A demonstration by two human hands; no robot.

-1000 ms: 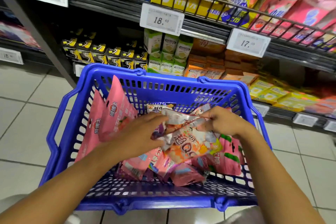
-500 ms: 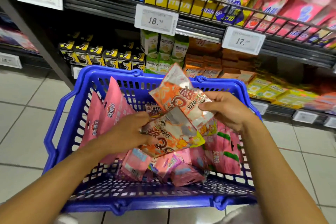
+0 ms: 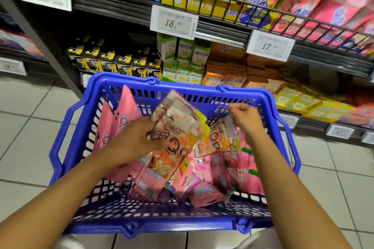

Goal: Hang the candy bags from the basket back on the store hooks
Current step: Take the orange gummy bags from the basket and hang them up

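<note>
Orange candy bags (image 3: 174,137) are gripped in the left hand (image 3: 131,143) over the blue basket (image 3: 66,139), while the right hand (image 3: 245,120) pinches another orange bag (image 3: 219,139).

Blue basket (image 3: 269,107); pink, orange candy bags (image 3: 176,133).

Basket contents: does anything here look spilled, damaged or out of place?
Nothing looks torn or spilled. The pink candy bags lie jumbled in the blue basket, expected for loose stock. The left hand holds orange bags; the right hand pinches another orange bag.
</note>
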